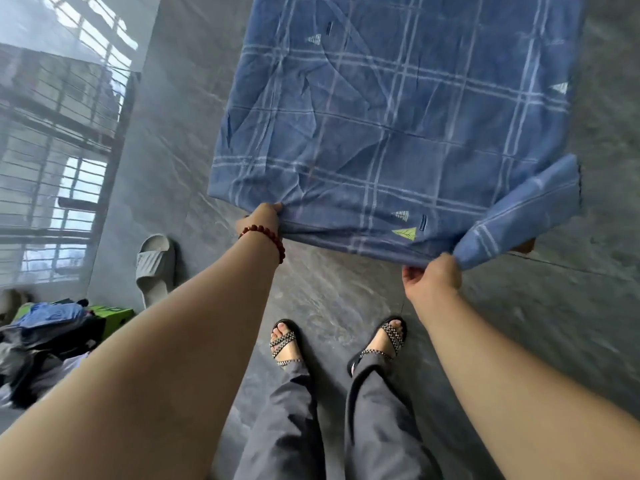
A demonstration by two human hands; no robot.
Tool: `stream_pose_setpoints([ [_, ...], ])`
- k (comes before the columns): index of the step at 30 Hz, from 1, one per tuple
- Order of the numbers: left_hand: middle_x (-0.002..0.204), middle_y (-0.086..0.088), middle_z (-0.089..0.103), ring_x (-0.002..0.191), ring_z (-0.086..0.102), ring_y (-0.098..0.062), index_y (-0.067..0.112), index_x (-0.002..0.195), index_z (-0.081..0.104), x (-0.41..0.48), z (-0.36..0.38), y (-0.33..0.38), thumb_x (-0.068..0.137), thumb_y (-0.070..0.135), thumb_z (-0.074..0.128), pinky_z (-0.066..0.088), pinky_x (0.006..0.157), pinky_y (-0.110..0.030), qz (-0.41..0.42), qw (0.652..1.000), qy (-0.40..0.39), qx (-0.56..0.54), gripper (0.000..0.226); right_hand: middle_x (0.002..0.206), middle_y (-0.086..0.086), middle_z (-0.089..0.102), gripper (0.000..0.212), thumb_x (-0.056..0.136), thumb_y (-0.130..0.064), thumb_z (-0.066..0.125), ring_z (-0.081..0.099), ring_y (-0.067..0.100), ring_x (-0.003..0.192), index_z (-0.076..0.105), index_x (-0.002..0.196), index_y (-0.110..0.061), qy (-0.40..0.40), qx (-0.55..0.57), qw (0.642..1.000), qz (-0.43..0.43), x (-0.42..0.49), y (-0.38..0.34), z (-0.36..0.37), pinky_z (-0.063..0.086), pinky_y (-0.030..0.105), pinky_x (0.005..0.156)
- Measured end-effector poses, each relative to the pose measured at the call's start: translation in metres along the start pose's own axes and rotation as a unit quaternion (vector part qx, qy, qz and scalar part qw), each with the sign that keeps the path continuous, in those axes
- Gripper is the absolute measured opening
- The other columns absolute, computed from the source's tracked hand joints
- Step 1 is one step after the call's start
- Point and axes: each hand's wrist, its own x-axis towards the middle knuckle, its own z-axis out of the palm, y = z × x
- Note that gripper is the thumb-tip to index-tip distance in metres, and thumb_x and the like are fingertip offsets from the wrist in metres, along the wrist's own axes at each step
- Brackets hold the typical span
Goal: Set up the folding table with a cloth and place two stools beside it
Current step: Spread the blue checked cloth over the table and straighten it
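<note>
A blue checked cloth (398, 116) lies spread over the folding table, hiding almost all of it; only a brown bit of table corner (524, 244) shows at the near right. My left hand (261, 220), with a red bead bracelet on the wrist, grips the cloth's near left corner. My right hand (433, 277) pinches the near edge further right, where the cloth's right corner (519, 213) is folded back on itself. No stools are in view.
Grey tiled floor (346, 289) surrounds the table. A grey slipper (154, 268) lies on the floor to the left. A pile of clothes and a green box (62, 327) sit at the lower left by a glass wall. My sandalled feet (337, 341) stand just before the table.
</note>
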Motion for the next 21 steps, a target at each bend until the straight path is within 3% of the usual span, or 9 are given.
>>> stream_pose_setpoints([
  [3,0.124,-0.005,0.056,0.103,0.061,-0.023,0.014,0.13,0.047,0.009,-0.012,0.002,0.078,0.037,0.069,0.051,0.091,-0.037,-0.021,0.995,-0.063,-0.078,0.061,0.126,0.006,0.059,0.035,0.098,-0.029,0.04,0.057,0.019,0.081,0.049,0.13,-0.017,0.025,0.004,1.0,0.002,0.008,0.011,-0.013,0.045,0.028,0.056],
  [5,0.124,-0.004,0.057,0.105,0.061,-0.025,0.016,0.132,0.047,0.011,-0.015,0.002,0.083,0.05,0.06,0.051,0.093,-0.042,-0.029,0.987,-0.095,-0.129,0.061,0.127,0.005,0.057,0.038,0.098,-0.034,0.044,0.056,0.016,0.08,0.047,0.133,-0.019,0.009,0.009,1.0,0.005,0.008,0.02,-0.017,0.045,0.027,0.057],
  [9,0.118,-0.007,0.06,0.098,0.064,-0.025,0.01,0.126,0.05,0.014,-0.014,-0.003,0.09,0.032,0.059,0.054,0.086,-0.042,-0.045,0.988,-0.098,-0.115,0.044,0.106,0.006,0.061,0.04,0.093,-0.033,0.055,0.058,0.016,0.081,0.052,0.127,-0.013,-0.052,0.012,0.998,0.037,-0.003,0.037,-0.013,0.047,0.025,0.061],
  [13,0.11,-0.004,0.064,0.092,0.065,-0.018,0.012,0.11,0.059,0.011,-0.018,-0.004,0.087,0.026,0.064,0.056,0.054,-0.028,-0.06,0.988,-0.114,-0.081,0.028,0.082,0.004,0.058,0.021,0.086,-0.028,0.067,0.055,0.014,0.07,0.057,0.096,-0.012,-0.101,-0.053,0.99,0.078,-0.016,0.053,0.007,0.047,0.023,0.058],
  [15,0.111,-0.002,0.064,0.092,0.065,-0.014,0.012,0.105,0.061,0.012,-0.021,-0.004,0.087,0.023,0.064,0.055,0.052,-0.024,-0.06,0.985,-0.137,-0.086,0.021,0.074,0.003,0.055,0.025,0.082,-0.033,0.07,0.052,0.013,0.065,0.058,0.088,-0.012,-0.131,-0.101,0.981,0.101,-0.024,0.062,0.018,0.045,0.022,0.054],
  [18,0.096,-0.002,0.069,0.068,0.07,-0.01,0.01,0.097,0.063,0.012,-0.026,-0.002,0.083,0.021,0.069,0.053,0.049,-0.019,-0.076,0.981,-0.147,-0.1,0.018,0.073,0.002,0.055,0.031,0.079,-0.041,0.071,0.051,0.012,0.067,0.06,0.088,-0.014,-0.178,-0.161,0.963,0.12,-0.033,0.075,0.034,0.042,0.022,0.055],
  [21,0.07,-0.002,0.068,0.049,0.066,-0.01,0.008,0.087,0.06,0.009,-0.028,0.001,0.084,0.019,0.068,0.049,0.043,-0.017,-0.085,0.976,-0.16,-0.12,0.013,0.081,0.004,0.057,0.027,0.087,-0.032,0.064,0.054,0.014,0.072,0.057,0.104,-0.012,-0.189,-0.149,0.963,0.121,-0.038,0.083,0.045,0.044,0.023,0.057],
])
